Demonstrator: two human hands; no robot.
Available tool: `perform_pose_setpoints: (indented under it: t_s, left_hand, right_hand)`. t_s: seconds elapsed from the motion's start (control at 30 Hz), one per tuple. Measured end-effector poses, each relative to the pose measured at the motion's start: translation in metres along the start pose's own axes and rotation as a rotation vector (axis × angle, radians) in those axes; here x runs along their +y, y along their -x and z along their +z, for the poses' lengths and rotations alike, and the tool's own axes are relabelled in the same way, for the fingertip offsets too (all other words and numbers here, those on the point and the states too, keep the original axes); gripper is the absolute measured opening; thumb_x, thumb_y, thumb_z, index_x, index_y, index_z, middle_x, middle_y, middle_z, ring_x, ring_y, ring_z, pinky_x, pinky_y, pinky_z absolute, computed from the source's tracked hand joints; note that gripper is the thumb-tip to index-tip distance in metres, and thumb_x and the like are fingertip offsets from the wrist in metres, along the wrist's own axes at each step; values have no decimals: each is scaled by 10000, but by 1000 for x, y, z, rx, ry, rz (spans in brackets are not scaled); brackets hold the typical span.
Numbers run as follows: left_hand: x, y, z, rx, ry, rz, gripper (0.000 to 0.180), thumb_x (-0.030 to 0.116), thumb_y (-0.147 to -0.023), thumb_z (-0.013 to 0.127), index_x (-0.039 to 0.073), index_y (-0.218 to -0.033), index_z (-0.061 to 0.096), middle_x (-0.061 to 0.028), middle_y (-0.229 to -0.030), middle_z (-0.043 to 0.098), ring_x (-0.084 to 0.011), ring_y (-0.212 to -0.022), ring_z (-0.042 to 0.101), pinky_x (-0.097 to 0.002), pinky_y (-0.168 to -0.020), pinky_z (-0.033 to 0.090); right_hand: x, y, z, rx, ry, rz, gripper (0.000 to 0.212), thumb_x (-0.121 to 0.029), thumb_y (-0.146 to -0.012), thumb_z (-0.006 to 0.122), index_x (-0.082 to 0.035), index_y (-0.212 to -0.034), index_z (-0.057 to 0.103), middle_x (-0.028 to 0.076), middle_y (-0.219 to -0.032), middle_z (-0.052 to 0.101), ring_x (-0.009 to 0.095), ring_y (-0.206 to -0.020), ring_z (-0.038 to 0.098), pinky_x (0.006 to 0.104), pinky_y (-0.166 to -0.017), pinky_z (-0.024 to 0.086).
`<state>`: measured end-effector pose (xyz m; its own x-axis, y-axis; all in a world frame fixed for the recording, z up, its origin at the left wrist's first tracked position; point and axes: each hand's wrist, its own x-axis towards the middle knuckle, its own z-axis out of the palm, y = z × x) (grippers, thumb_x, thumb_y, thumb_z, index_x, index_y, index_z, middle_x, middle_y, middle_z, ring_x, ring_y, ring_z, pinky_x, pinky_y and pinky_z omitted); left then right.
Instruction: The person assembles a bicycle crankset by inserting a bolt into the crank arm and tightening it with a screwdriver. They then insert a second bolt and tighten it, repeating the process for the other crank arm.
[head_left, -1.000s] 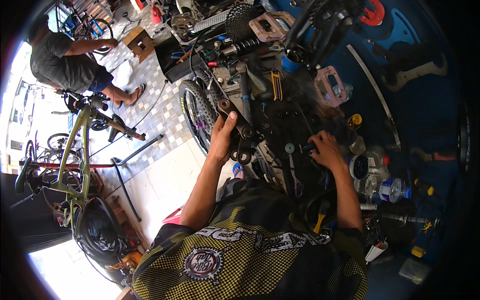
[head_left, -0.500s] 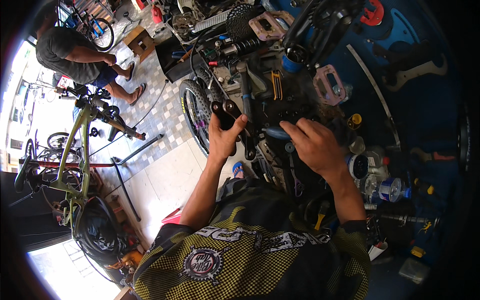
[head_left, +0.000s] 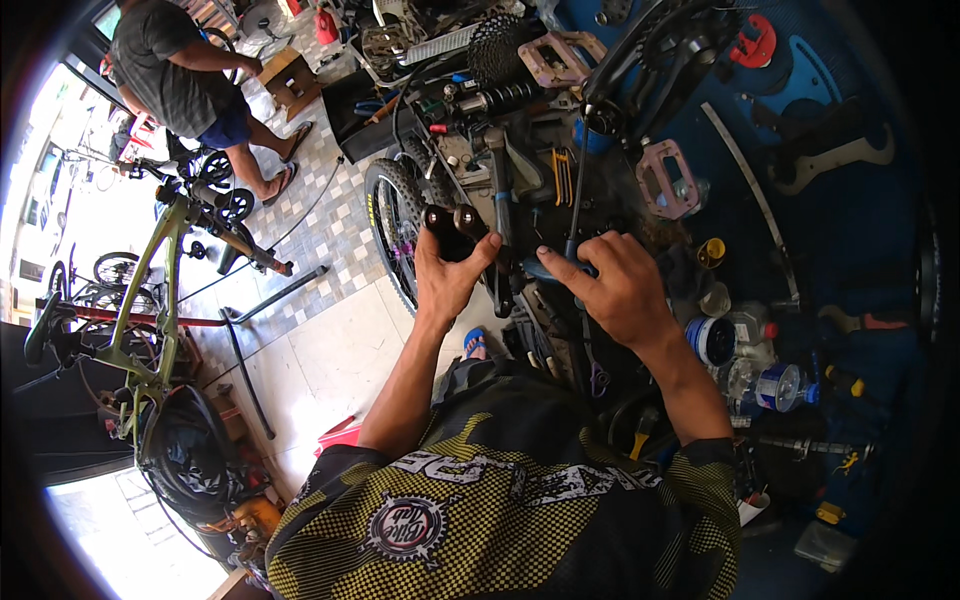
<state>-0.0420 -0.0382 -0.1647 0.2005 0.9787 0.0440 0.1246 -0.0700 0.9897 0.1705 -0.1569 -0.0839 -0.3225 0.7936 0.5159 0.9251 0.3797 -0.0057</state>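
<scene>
While steadied above the cluttered counter, a dark metal part with two round brown ends is pinched in the left hand; right hand, just beside it, is closed around a blue-handled tool.

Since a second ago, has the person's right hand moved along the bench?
Yes. The right hand has shifted left, away from the blue-lidded jar and toward the left hand, which holds a dark two-knobbed part near the tyre.
</scene>
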Motion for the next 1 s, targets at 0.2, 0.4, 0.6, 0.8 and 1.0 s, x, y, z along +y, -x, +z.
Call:
perform_pose_setpoints:
  t_s: [0.2,0.4,0.6,0.8,1.0]
  left_hand:
    - [7,2,-3,-17,49,29,491,317,-849,885,9,-1143,643,-59,-984,705,-147,-879,650,-313,-806,536]
    - [6,1,-3,-19,65,20,441,283,-855,888,18,-1102,637,-48,-949,714,-136,-838,660,-307,-774,545]
    - [-13,-16,-6,9,279,-61,407,295,-889,861,35,-1099,629,-40,-917,704,-111,-769,642,-279,-679,527]
    - [-15,-31,19,-2,193,64,428,282,-899,867,30,-1147,627,-34,-959,689,-121,-842,639,-288,-758,535]
    - [-26,-34,34,115,134,79,456,287,-900,867,10,-1168,624,-55,-994,710,-142,-874,650,-313,-803,542]
  right_hand:
    - [-1,2,8,-44,-25,51,451,-7,-766,746,-159,-1186,811,17,-885,549,210,-830,565,374,-797,507]
    - [8,-1,12,54,-87,84,423,-84,-740,824,-128,-1161,809,61,-1057,652,271,-1147,643,391,-995,495]
    - [33,28,45,-64,-357,421,342,-265,-881,845,-65,-1143,753,90,-1131,741,295,-1161,654,449,-1003,506]
    - [4,40,71,-90,-977,707,357,-177,-997,759,12,-1277,641,93,-1047,748,165,-933,703,317,-853,548]
    - [-27,59,53,5,-898,914,594,-135,-997,728,-19,-1496,426,151,-1076,732,190,-928,734,344,-812,582]
